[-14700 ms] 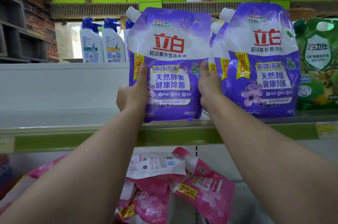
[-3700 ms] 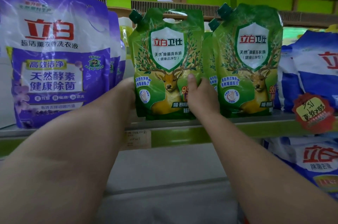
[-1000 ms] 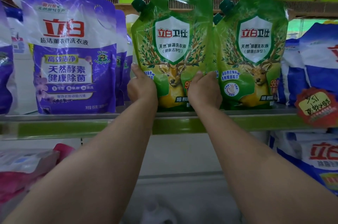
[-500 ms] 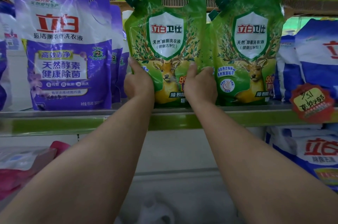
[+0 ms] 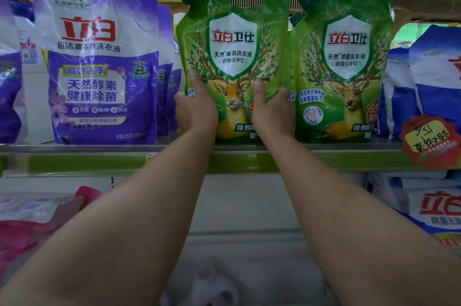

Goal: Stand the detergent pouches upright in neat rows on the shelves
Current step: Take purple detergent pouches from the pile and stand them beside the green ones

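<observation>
Left hand (image 5: 195,108) and right hand (image 5: 273,111) grip the lower sides of the green pouch (image 5: 234,56), thumbs across its front; it stands upright between them on the shelf (image 5: 99,156).

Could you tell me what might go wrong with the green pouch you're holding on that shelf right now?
1. The green pouch is gripped low by the left hand and right hand; its tall top could flop forward on release.
2. It stands near the front edge of the shelf, so it might slide off.
3. It sits tight against the second green pouch; nudging it could tip that one.
</observation>
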Tool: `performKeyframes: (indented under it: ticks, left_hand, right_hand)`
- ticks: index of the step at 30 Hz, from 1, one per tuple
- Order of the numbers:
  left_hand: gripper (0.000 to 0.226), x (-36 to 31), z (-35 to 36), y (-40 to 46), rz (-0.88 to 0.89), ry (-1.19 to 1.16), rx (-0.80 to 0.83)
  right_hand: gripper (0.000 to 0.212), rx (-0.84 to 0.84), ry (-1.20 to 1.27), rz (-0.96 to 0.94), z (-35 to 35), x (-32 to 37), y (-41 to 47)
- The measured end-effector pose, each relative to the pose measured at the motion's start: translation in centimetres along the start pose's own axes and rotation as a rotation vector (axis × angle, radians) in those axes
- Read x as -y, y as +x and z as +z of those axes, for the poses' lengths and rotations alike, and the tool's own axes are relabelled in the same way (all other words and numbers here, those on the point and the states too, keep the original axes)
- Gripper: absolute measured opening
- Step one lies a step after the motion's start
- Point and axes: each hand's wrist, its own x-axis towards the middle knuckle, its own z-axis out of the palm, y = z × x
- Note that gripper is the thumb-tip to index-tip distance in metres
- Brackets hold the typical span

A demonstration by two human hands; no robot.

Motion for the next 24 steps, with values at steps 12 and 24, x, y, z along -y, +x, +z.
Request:
performKeyframes:
  ticks: [12,24]
  left_hand:
    - [0.074,0.1,0.5,0.3,0.000,0.061,-0.035]
    - [0.066,0.3,0.2,-0.5,0.139,0.186,-0.081]
  right_hand:
    - [0.070,0.032,0.023,0.013,-0.1,0.0,0.1]
    - [0.073,0.119,0.029,-0.033,0.1,-0.1,0.7]
